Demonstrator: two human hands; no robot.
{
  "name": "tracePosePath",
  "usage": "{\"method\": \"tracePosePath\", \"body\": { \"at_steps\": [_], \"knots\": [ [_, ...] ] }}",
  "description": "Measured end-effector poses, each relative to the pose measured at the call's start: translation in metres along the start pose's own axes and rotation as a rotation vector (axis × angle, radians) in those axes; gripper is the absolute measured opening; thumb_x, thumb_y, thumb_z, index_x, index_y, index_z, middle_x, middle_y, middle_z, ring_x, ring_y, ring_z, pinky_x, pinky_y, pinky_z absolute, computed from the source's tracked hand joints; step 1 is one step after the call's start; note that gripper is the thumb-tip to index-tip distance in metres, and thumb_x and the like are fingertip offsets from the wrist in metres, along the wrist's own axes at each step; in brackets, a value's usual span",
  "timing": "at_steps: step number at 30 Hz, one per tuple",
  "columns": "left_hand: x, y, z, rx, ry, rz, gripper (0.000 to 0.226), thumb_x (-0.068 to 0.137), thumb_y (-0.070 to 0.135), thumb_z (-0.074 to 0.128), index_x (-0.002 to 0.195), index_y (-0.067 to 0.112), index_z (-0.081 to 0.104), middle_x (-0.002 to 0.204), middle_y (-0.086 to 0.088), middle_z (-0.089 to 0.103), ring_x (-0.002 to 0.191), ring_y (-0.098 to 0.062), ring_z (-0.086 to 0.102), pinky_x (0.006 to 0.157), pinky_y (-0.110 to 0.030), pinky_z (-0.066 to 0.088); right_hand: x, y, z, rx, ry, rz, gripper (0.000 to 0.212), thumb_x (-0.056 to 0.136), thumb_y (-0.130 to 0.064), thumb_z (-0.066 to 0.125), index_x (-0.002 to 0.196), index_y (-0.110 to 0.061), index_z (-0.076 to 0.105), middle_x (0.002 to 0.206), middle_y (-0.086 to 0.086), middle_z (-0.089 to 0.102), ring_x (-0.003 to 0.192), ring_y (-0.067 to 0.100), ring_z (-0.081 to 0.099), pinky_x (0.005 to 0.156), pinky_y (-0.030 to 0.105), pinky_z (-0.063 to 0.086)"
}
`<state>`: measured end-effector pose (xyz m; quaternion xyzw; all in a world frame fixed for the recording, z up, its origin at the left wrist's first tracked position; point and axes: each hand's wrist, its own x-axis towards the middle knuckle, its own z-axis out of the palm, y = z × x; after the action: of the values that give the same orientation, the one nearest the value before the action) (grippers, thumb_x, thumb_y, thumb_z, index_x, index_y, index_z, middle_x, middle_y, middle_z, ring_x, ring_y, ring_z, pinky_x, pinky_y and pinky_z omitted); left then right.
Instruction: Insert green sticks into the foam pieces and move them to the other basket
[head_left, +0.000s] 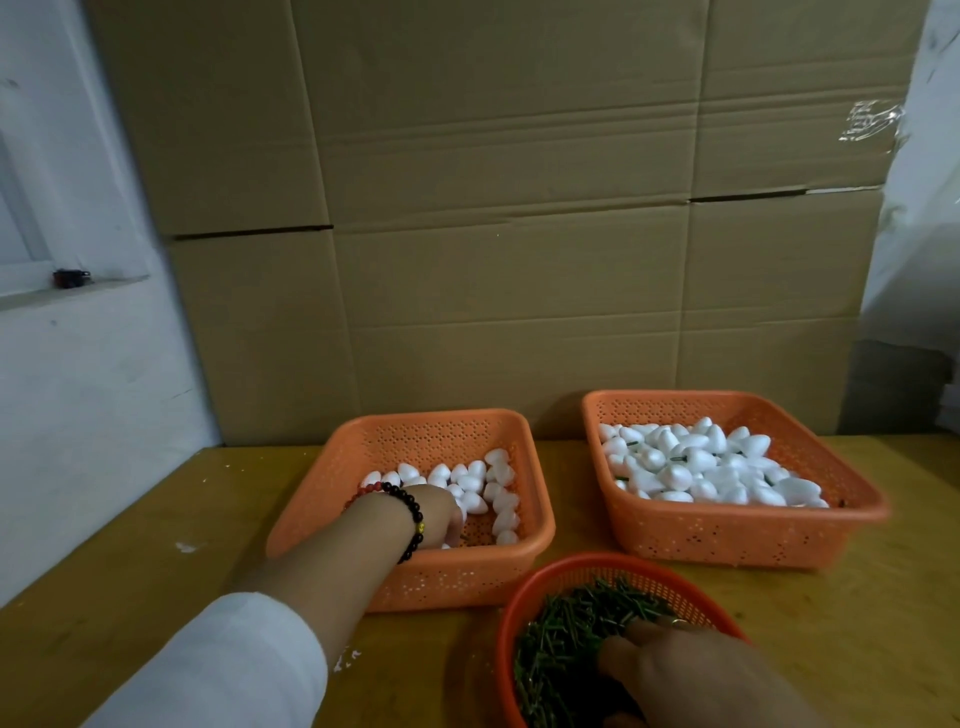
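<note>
Fingers of the left hand (434, 519) dipped among the foam pieces (483, 488) in the left basket (415, 436); whether they pinched one could not be told. Right hand (691, 675) fingers curled into the green sticks (571, 618) in the round basket (524, 597), grip unclear. Finished pieces lay in the right basket (727, 535), nearer the right hand.

Left hand (434, 514) reaches forward and down, fingers hidden; right hand (691, 675) lies palm-down, fingers curled
</note>
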<state>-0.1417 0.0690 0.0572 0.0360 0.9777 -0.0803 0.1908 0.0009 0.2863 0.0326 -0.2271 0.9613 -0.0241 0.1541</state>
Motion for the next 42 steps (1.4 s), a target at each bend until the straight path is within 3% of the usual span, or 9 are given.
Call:
{"method": "tracePosePath", "body": {
  "at_steps": [2, 4, 8, 11, 16, 25, 30, 34, 42],
  "knots": [
    [0.000, -0.006, 0.000, 0.069, 0.016, 0.131, 0.048, 0.096, 0.032, 0.051, 0.143, 0.029, 0.040, 0.161, -0.003, 0.003, 0.145, -0.032, 0.009, 0.114, -0.045, 0.013, 0.004, -0.011, -0.001, -0.058, 0.129, -0.009, 0.043, 0.096, -0.044, 0.048, 0.133, -0.022, 0.044, 0.131, 0.004, 0.050, 0.126, 0.016, 0.044, 0.102, 0.032, 0.040],
    [0.002, -0.016, 0.002, 0.032, 0.059, 0.201, 0.025, 0.091, 0.040, 0.054, 0.115, 0.040, 0.062, 0.149, 0.003, 0.036, 0.133, -0.031, 0.035, 0.107, -0.051, 0.027, 0.008, -0.014, 0.002, -0.059, 0.180, 0.074, 0.042, 0.096, -0.040, 0.049, 0.133, -0.020, 0.045, 0.133, 0.004, 0.049, 0.128, 0.017, 0.041, 0.103, 0.032, 0.038],
    [-0.001, -0.021, -0.003, -0.573, 0.174, 0.275, 0.017, 0.084, 0.028, 0.064, 0.098, 0.038, 0.063, 0.115, 0.005, 0.063, 0.095, -0.018, 0.067, 0.084, -0.042, 0.056, 0.011, -0.011, 0.006, -0.122, 0.178, 0.021, 0.039, 0.097, -0.037, 0.047, 0.132, -0.019, 0.046, 0.134, 0.003, 0.050, 0.129, 0.017, 0.040, 0.103, 0.031, 0.035],
    [-0.006, -0.018, -0.007, -1.050, 0.223, 0.318, 0.023, 0.085, 0.011, 0.066, 0.102, 0.027, 0.065, 0.106, 0.002, 0.066, 0.079, -0.010, 0.069, 0.067, -0.026, 0.057, 0.013, -0.010, 0.003, -0.124, 0.171, 0.028, 0.038, 0.096, -0.036, 0.047, 0.130, -0.019, 0.047, 0.132, 0.003, 0.051, 0.128, 0.016, 0.040, 0.102, 0.030, 0.035],
    [-0.026, 0.002, -0.001, -1.559, 0.250, 0.400, 0.025, 0.085, -0.005, 0.064, 0.106, 0.008, 0.064, 0.107, -0.012, 0.067, 0.081, -0.014, 0.072, 0.065, -0.021, 0.056, 0.014, -0.009, 0.004, -0.131, 0.186, 0.023, 0.038, 0.097, -0.038, 0.048, 0.130, -0.019, 0.049, 0.131, 0.003, 0.053, 0.127, 0.016, 0.042, 0.104, 0.030, 0.034],
    [-0.060, 0.019, 0.009, -1.743, 0.357, 0.500, 0.038, 0.076, -0.016, 0.067, 0.102, 0.012, 0.071, 0.107, -0.020, 0.066, 0.062, -0.016, 0.064, 0.051, -0.022, 0.051, 0.017, -0.005, 0.004, -0.202, 0.158, 0.004, 0.038, 0.101, -0.032, 0.040, 0.135, -0.018, 0.047, 0.133, 0.006, 0.051, 0.130, 0.017, 0.040, 0.106, 0.032, 0.033],
    [-0.072, 0.029, 0.016, -1.801, 0.327, 0.651, 0.043, 0.075, -0.023, 0.061, 0.088, 0.015, 0.076, 0.099, -0.015, 0.069, 0.090, -0.030, 0.060, 0.090, -0.058, 0.046, 0.017, -0.006, 0.004, -0.176, 0.179, -0.006, 0.037, 0.100, -0.032, 0.041, 0.134, -0.017, 0.046, 0.134, 0.006, 0.051, 0.129, 0.016, 0.040, 0.105, 0.032, 0.032],
    [-0.079, 0.039, 0.022, -1.893, 0.249, 0.782, 0.052, 0.080, -0.028, 0.045, 0.085, 0.012, 0.077, 0.106, -0.014, 0.070, 0.091, -0.019, 0.066, 0.077, -0.028, 0.055, 0.017, -0.006, 0.005, -0.169, 0.202, -0.005, 0.036, 0.100, -0.031, 0.041, 0.132, -0.018, 0.046, 0.134, 0.005, 0.052, 0.128, 0.016, 0.041, 0.104, 0.031, 0.033],
    [-0.079, 0.045, 0.024, -2.207, 0.018, 0.854, 0.023, 0.068, -0.009, 0.064, 0.079, 0.009, 0.074, 0.101, -0.016, 0.070, 0.089, -0.022, 0.069, 0.075, -0.028, 0.056, 0.014, -0.008, 0.004, -0.123, 0.246, -0.001, 0.034, 0.098, -0.034, 0.043, 0.129, -0.019, 0.047, 0.131, 0.004, 0.053, 0.126, 0.016, 0.044, 0.102, 0.029, 0.034]
  ]
}}
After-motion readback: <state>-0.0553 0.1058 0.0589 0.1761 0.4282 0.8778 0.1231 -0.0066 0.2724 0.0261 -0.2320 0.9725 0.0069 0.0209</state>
